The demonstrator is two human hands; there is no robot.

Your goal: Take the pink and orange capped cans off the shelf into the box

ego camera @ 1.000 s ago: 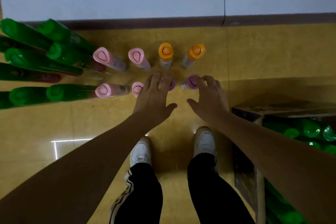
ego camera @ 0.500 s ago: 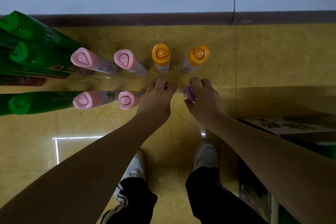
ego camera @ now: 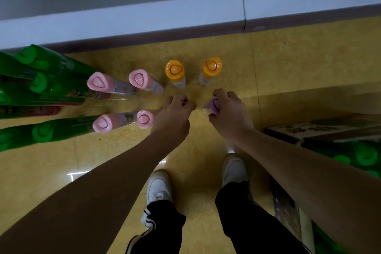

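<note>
Spray cans stand upright on a yellow floor. My left hand curls over the cap of a purple-capped can, which it almost fully hides; only a sliver of purple shows. My right hand grips the cap of a second purple-capped can. Just beyond my hands stand two orange-capped cans. To the left of my left hand stand several pink-capped cans.
Several green-capped cans crowd the left side. A white shelf base runs across the back. An open cardboard box with green-capped cans sits at the right. My white shoes stand below on the floor.
Both hands went from spread fingers over the purple caps to curled grips on them. The view has shifted slightly; the cans stay on the floor.
</note>
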